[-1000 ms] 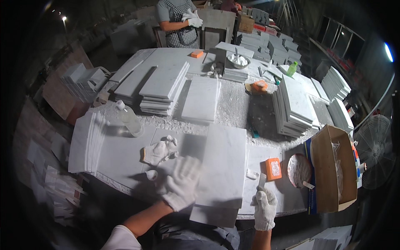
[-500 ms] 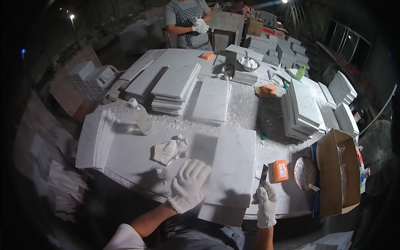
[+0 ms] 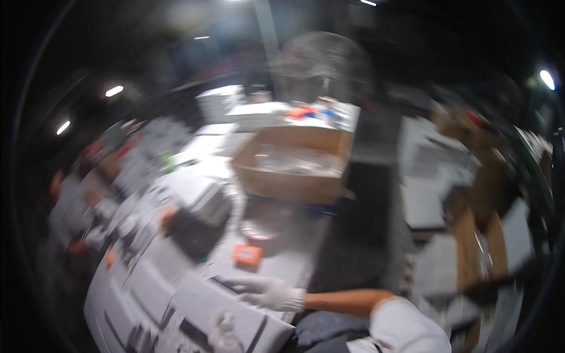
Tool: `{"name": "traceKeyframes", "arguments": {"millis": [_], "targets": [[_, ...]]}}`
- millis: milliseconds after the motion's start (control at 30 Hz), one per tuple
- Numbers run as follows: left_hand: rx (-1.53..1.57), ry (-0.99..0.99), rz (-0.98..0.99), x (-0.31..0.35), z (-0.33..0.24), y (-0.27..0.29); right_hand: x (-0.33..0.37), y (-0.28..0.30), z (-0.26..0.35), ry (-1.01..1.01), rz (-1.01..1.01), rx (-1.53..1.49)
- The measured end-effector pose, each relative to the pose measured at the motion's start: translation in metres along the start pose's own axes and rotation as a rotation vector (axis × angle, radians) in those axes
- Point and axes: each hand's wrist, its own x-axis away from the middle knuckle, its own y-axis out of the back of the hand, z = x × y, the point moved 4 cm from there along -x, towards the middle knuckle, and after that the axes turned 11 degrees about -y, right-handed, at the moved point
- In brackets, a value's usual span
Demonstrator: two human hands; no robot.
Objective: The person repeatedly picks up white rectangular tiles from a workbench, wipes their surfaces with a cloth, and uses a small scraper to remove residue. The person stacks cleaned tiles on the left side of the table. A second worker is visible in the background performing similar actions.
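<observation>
The whole head view is smeared by motion. My right hand [image 3: 271, 293], in a white knitted glove, reaches in from the lower right over the edge of a pale stone slab [image 3: 206, 306]. Its fingers point left and look closed on a narrow dark flat-bladed scraper [image 3: 222, 286], which is blurred. Just beyond the hand lies an orange block [image 3: 247, 255] with a pale label. A crumpled white shape [image 3: 223, 334], like a loose glove, rests on the slabs at the bottom; no forearm leads to it. My left hand is not seen.
An open cardboard box [image 3: 294, 182] with clear plastic inside stands beyond the block, a round dish [image 3: 263, 226] before it. Stacked slabs [image 3: 197, 194] are to the left, more slabs and cartons [image 3: 435, 182] to the right. A fan [image 3: 323, 56] stands behind. A co-worker [image 3: 73, 215] is far left.
The view has swung to the right, so the box and fan are now central. My left hand has left the view. My right forearm now enters from the lower right.
</observation>
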Motion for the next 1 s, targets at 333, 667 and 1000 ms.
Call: {"name": "traceKeyframes", "arguments": {"millis": [333, 667, 1000], "targets": [[0.29, 0.431, -0.737, 0.049, -0.036, -0.008, 0.015, -0.058, -0.06, -0.145, 0.266, 0.138], [0.305, 0.134, -0.745, 0.066, -0.034, 0.021, 0.019, 0.006, 0.059, 0.645, -0.241, 0.999], [0.533, 0.239, -0.463, 0.054, -0.021, 0.006, 0.024, -0.048, -0.02, -0.044, 0.314, 0.23]]}}
